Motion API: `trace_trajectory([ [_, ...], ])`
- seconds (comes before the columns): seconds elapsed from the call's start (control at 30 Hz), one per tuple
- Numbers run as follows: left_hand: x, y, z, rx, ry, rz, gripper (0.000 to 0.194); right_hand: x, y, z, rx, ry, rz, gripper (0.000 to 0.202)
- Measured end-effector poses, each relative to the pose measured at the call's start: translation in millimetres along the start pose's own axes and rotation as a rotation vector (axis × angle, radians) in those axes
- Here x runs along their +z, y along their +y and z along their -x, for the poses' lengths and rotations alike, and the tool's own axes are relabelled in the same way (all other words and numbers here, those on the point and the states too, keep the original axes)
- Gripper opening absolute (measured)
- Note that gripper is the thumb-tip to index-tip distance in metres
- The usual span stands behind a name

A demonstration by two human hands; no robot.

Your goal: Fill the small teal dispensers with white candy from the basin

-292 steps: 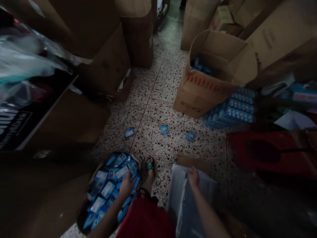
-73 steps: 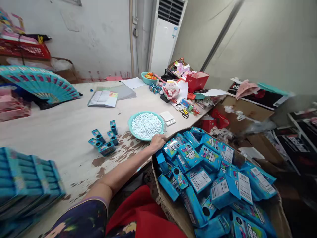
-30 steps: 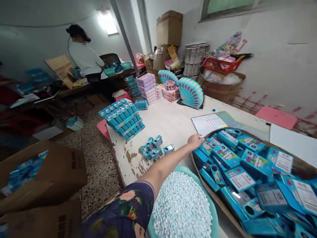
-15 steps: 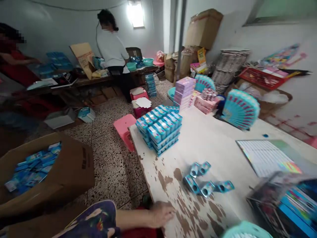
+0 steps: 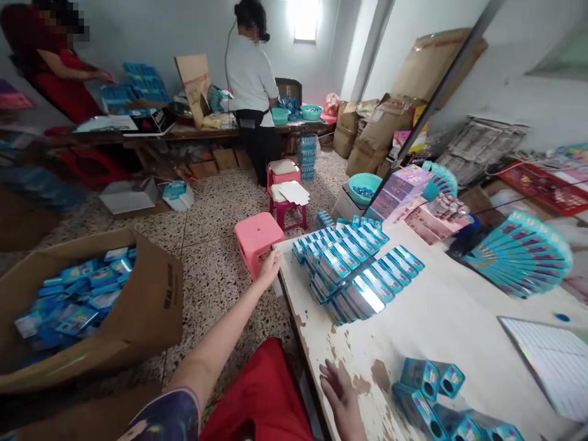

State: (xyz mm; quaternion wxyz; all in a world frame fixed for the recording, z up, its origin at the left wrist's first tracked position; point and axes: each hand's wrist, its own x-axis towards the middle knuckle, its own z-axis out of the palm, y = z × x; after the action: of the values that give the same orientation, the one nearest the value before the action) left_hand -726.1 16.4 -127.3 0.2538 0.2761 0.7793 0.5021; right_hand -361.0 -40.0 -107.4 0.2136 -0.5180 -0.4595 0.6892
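My left hand (image 5: 271,264) reaches forward to the near-left corner of the white table (image 5: 298,300), its fingers drawn together. Whether anything is in them is hidden. Just beyond it stands the pink stool (image 5: 260,229). Low over the table's worn edge, my right hand (image 5: 340,395) is open with fingers apart and nothing in it. Stacked blue boxes (image 5: 353,251) in rows stand on the table to the right of my left hand. Several loose blue boxes with round holes (image 5: 427,383) lie to the right of my right hand.
At left, a large carton (image 5: 156,294) holds many blue packs (image 5: 87,294). Purple boxes (image 5: 399,190), blue fan-shaped sets (image 5: 523,254) and a white sheet (image 5: 546,355) are on the table. Two people work at the back bench (image 5: 184,131). Pink stools (image 5: 285,196) stand on the floor.
The view has swung, so things sit further right. My left hand has gone forward from the table's near edge to its corner. My right hand has come into view.
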Motion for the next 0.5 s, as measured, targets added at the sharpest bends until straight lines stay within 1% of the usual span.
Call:
trace_trajectory([
  [0.07, 2.0, 18.7, -55.5, 0.037, -0.036, 0.055, 0.05, 35.8, -13.0, -27.1, 0.062, -0.059, -0.097, 0.063],
  [0.13, 14.6, 37.9, -113.9, 0.079, -0.127, 0.109, 0.051, 78.4, -22.8, -59.1, 0.108, -0.053, -0.2, 0.064],
  [0.2, 38.7, 53.7, -169.2, 0.119, -0.266, 0.163, 0.05, 127.7, -27.1, -98.8, 0.152, -0.016, -0.319, 0.067],
  [0.27, 70.8, 64.2, -214.1, 0.139, -0.424, 0.209, 0.049, 178.6, -29.7, -144.9, 0.19, 0.057, -0.448, 0.07],
  [0.3, 87.8, 67.4, -230.8, 0.136, -0.503, 0.225, 0.049, 202.0, -32.1, -168.5, 0.203, 0.117, -0.521, 0.072],
  [0.37, 118.8, 70.0, -251.8, 0.109, -0.657, 0.243, 0.051, 239.5, -41.2, -211.8, 0.228, 0.242, -0.687, 0.074],
  [0.43, 141.1, 68.6, -259.0, 0.071, -0.799, 0.245, 0.055, 261.3, -55.3, -244.7, 0.214, 0.353, -0.838, 0.069],
  [0.5, 151.6, 64.6, -258.5, 0.042, -0.894, 0.242, 0.057, 269.6, -70.2, -265.0, 0.198, 0.442, -0.945, 0.059],
])
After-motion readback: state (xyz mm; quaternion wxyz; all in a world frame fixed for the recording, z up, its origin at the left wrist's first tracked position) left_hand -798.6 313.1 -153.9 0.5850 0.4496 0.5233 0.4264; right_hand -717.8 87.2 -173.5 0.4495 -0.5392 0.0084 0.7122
